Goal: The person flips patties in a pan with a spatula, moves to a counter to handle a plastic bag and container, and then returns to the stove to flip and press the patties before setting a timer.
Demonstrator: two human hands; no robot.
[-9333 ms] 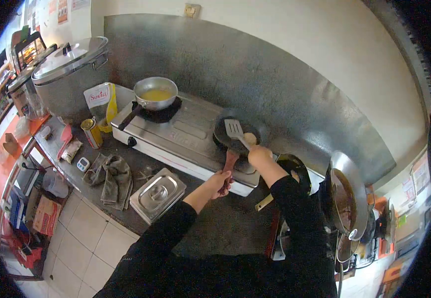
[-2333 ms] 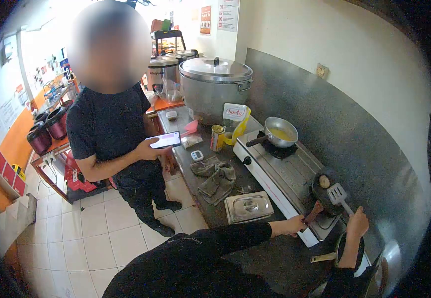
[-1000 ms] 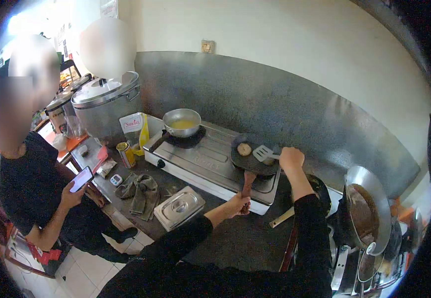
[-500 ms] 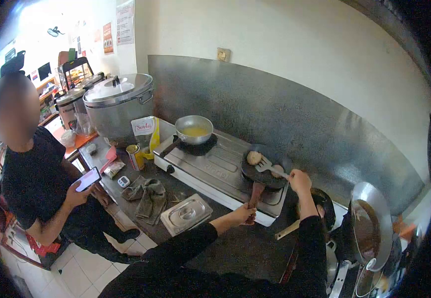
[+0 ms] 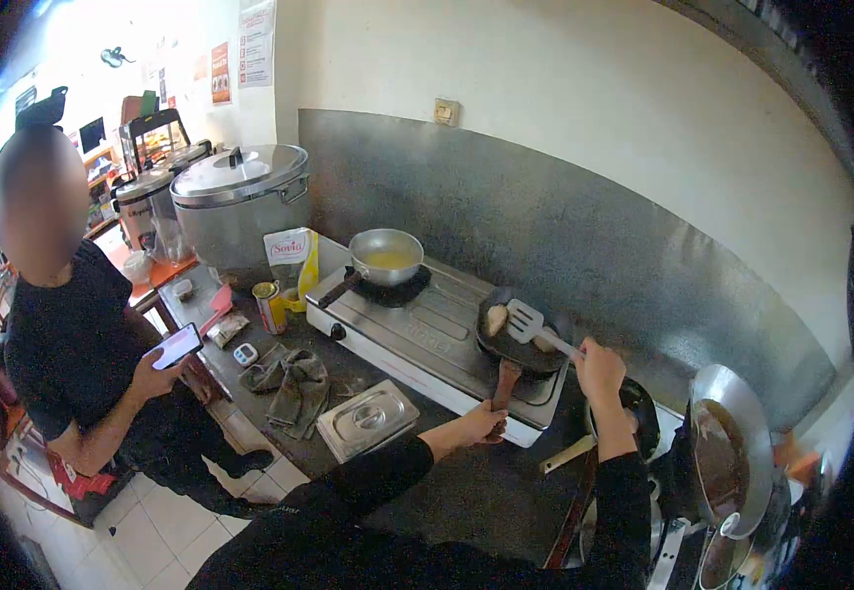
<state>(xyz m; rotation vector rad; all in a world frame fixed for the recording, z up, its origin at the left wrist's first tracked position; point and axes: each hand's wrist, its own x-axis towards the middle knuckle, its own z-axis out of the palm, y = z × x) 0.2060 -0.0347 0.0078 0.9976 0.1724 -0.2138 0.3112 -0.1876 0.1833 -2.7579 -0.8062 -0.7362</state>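
My left hand [image 5: 481,424] is closed around the brown handle of a dark frying pan [image 5: 515,352], which sits on the right burner of the gas stove [image 5: 434,329]. In my right hand [image 5: 600,371] is a grey slotted spatula [image 5: 527,321], its blade over the pan beside a pale browned patty [image 5: 497,320]. A second patty [image 5: 546,340] lies partly hidden under the spatula. On the left burner stands a metal saucepan [image 5: 385,254] with yellow liquid in it.
A lidded steel container [image 5: 368,421], a grey cloth [image 5: 294,388], a timer [image 5: 245,354] and a can [image 5: 269,307] stand left of me. A large wok [image 5: 732,452] is at right. Another person [image 5: 83,344] holds a phone [image 5: 173,346] at left.
My right hand has shifted slightly, and the spatula blade has moved up against the left patty, which now looks tipped on its side. My left hand keeps its hold on the pan handle.
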